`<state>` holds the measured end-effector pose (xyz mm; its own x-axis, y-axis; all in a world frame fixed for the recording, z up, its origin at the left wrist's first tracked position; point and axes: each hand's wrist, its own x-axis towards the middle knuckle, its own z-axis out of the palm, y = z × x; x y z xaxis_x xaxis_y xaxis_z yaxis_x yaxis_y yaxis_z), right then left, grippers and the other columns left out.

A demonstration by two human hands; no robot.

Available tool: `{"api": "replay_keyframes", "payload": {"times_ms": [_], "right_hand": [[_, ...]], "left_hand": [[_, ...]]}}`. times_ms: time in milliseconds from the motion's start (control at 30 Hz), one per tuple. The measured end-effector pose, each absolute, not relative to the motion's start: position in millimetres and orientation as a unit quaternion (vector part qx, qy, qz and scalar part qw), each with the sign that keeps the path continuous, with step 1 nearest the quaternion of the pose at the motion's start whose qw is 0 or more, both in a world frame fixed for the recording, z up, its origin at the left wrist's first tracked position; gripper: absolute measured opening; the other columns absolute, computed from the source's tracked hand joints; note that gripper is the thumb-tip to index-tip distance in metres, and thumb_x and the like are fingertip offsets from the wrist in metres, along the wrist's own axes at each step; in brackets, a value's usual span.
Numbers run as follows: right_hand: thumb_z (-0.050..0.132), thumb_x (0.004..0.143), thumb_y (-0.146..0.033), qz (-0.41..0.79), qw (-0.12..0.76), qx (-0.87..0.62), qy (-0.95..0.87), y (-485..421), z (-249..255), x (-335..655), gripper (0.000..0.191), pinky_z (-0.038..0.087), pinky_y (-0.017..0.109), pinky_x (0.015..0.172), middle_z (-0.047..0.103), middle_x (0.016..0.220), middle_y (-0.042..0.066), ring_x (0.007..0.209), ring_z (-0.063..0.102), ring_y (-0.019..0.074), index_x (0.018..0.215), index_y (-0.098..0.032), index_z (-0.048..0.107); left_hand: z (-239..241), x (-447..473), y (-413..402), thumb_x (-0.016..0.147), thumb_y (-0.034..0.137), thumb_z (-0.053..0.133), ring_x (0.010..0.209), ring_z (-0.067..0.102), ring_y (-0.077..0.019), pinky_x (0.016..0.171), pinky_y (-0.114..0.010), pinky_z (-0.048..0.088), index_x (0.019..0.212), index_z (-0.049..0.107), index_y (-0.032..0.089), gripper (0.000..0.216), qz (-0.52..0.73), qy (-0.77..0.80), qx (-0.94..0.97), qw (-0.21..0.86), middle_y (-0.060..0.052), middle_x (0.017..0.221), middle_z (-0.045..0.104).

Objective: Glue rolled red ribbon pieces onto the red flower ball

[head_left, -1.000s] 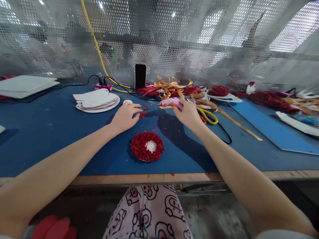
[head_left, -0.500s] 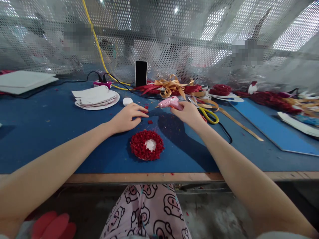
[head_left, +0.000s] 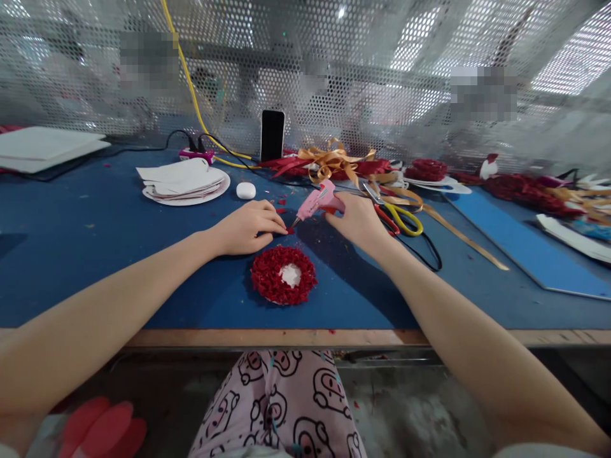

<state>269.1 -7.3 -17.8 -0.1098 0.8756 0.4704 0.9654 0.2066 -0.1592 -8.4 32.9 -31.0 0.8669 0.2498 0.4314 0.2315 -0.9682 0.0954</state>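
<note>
My right hand [head_left: 358,219] is wrapped round the handle of a pink hot glue gun [head_left: 315,202]. The gun tilts down to the left, its nozzle at a small red square of material [head_left: 289,231] on the table. With fingers stretched out and thumb apart, my left hand [head_left: 251,227] rests low over the table, a fingertip touching that red square. Just in front of both hands lies a round ruffled red rosette [head_left: 267,275] with a white patch in its middle. Two more red scraps [head_left: 281,210] lie beyond my left fingers.
Yellow-and-red-handled scissors [head_left: 405,219] and a black cord lie by my right wrist. Behind are a white case [head_left: 245,191], stacked white cutouts [head_left: 186,181], an upright phone [head_left: 272,135] and gold ribbons [head_left: 334,162]. A blue board [head_left: 520,242] lies right; perforated metal mesh [head_left: 372,108] stands behind.
The glue gun has swung from nearly level to nozzle-down, and its tip now meets the red square. My left hand has moved slightly nearer, its fingertip coming onto that square.
</note>
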Motion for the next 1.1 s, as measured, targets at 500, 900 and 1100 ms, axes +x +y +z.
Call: {"api": "replay_keyframes", "payload": {"times_ms": [500,900,1100], "right_hand": [[0.061,0.082,-0.025,-0.083,0.200,-0.628,-0.748,-4.5,-22.7,267.5,0.020,0.043,0.037,0.078,0.071,0.095,0.015,0.087,0.061,0.0280,0.096,-0.013,0.068],[0.056,0.086,-0.019,-0.134,0.225,-0.596,-0.759,-7.9,-24.3,263.9,0.030,0.046,0.048,0.094,0.069,0.110,0.019,0.104,0.061,0.0346,0.113,-0.011,0.065],[0.045,0.094,-0.018,-0.207,0.250,-0.560,-0.763,-22.3,-12.3,244.7,0.042,0.040,0.054,0.105,0.063,0.123,0.016,0.123,0.050,0.0359,0.134,-0.018,0.056]], "left_hand": [[-29.8,-9.1,33.3,0.086,0.009,0.050,0.105,0.059,-0.0241,0.100,-0.043,0.046,0.111,0.077,0.021,0.038,0.208,0.122,0.970,0.021,-0.005,0.112,0.076],[-30.5,-8.5,34.8,0.085,0.007,0.051,0.103,0.060,-0.0240,0.099,-0.043,0.047,0.109,0.077,0.020,0.038,0.216,0.117,0.969,0.030,-0.006,0.111,0.077],[-31.1,-7.1,35.8,0.083,0.007,0.051,0.102,0.061,-0.0236,0.099,-0.043,0.048,0.106,0.077,0.022,0.038,0.224,0.115,0.967,0.031,-0.005,0.108,0.077]]}}
